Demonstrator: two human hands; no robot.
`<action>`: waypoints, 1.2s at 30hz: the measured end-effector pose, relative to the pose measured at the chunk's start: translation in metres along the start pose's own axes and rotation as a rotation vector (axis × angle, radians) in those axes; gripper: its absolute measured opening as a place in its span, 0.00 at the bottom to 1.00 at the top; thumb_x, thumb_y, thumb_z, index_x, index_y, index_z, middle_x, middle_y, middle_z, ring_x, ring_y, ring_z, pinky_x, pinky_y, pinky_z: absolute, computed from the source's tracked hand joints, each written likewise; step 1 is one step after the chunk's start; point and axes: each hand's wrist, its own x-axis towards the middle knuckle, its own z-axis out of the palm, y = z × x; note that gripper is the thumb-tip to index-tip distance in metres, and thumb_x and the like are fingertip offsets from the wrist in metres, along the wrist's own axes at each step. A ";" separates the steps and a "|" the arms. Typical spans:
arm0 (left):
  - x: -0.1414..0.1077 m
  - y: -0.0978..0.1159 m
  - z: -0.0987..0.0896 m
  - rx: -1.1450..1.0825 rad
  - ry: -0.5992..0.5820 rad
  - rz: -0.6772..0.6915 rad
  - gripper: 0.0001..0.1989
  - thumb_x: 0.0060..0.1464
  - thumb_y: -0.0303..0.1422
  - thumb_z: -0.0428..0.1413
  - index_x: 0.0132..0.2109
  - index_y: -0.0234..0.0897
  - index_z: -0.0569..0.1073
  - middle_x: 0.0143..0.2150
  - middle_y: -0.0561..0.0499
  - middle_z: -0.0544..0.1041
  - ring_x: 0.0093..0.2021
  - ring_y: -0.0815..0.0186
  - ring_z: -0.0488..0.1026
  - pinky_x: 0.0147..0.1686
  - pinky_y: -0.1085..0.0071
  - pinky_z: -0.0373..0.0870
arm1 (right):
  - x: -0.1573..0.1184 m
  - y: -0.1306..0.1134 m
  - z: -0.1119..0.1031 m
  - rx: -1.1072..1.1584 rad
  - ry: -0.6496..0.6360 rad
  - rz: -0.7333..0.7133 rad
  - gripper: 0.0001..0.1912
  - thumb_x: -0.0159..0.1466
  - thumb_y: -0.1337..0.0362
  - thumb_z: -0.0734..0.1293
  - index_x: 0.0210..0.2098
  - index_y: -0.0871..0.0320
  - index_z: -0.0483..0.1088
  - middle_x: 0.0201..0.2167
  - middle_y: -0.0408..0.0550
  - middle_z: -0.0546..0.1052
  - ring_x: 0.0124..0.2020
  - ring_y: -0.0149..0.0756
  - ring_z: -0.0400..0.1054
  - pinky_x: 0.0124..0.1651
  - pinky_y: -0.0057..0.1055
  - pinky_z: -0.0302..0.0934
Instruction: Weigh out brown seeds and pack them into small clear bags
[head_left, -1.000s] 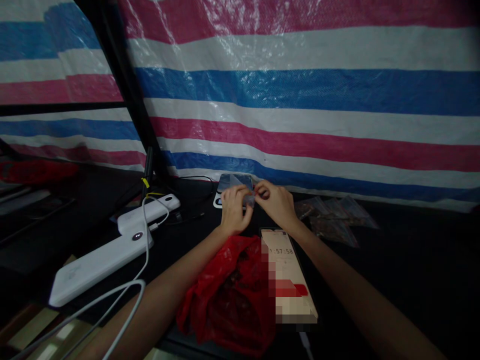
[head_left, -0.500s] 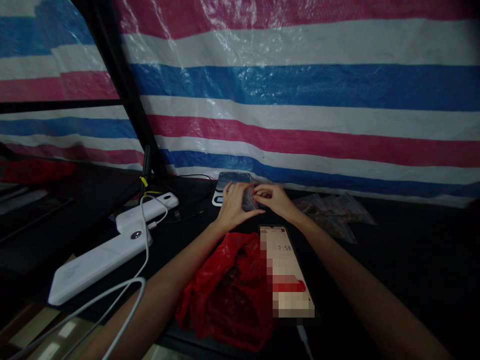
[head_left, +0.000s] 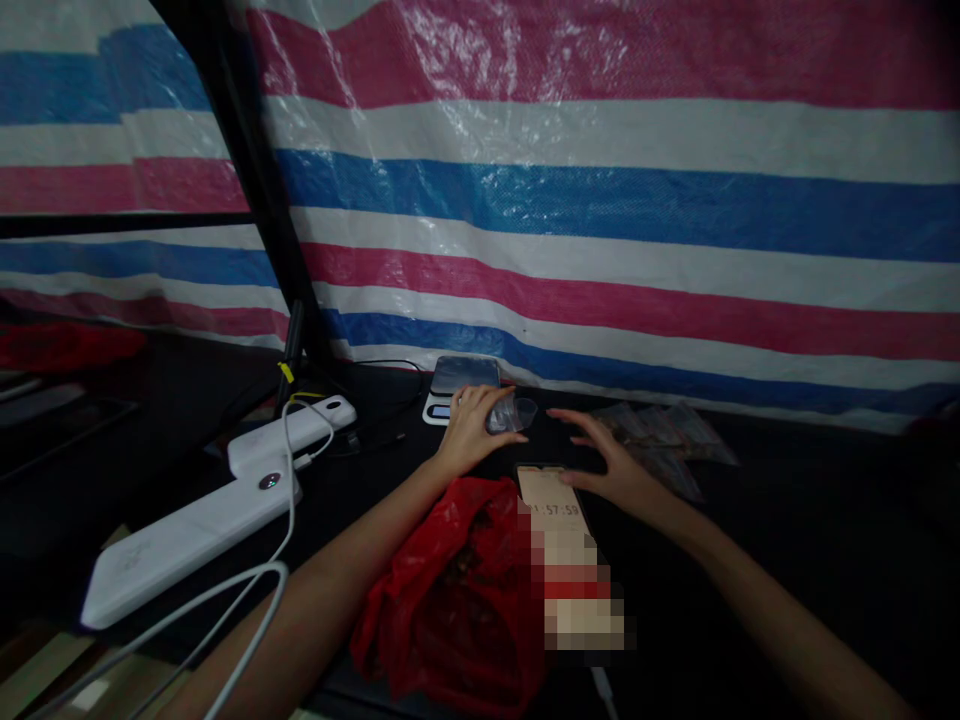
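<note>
Fingers of my left hand (head_left: 476, 425) curl round a small clear container (head_left: 504, 413) with a round mouth facing right. Just behind that hand is a white digital scale (head_left: 465, 376) with a grey plate and a lit display. My right hand (head_left: 611, 462), fingers spread and holding nothing, hovers over the top right edge of a lit phone (head_left: 559, 510). Clear zip bags (head_left: 667, 435) with brown contents lie beyond my right hand. An open red plastic bag (head_left: 457, 600) with small dark brown pieces inside sits left of the phone.
Two white power banks (head_left: 195, 535) (head_left: 292, 437) with white cables lie on the black table at the left. A black post (head_left: 251, 190) rises behind them, before a striped plastic sheet (head_left: 600, 200). Red plastic (head_left: 67, 345) lies at the far left.
My right hand has let go of the clear container and moved right and nearer, its fingers opening. My left hand still holds the container. The view has tilted slightly upward.
</note>
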 end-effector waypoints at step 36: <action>-0.001 0.002 0.004 -0.037 -0.119 0.034 0.33 0.43 0.53 0.53 0.52 0.38 0.62 0.47 0.48 0.68 0.48 0.59 0.62 0.52 0.61 0.49 | 0.068 -0.013 0.044 -0.201 0.118 0.262 0.09 0.52 0.57 0.65 0.30 0.52 0.74 0.26 0.43 0.76 0.28 0.36 0.69 0.31 0.29 0.58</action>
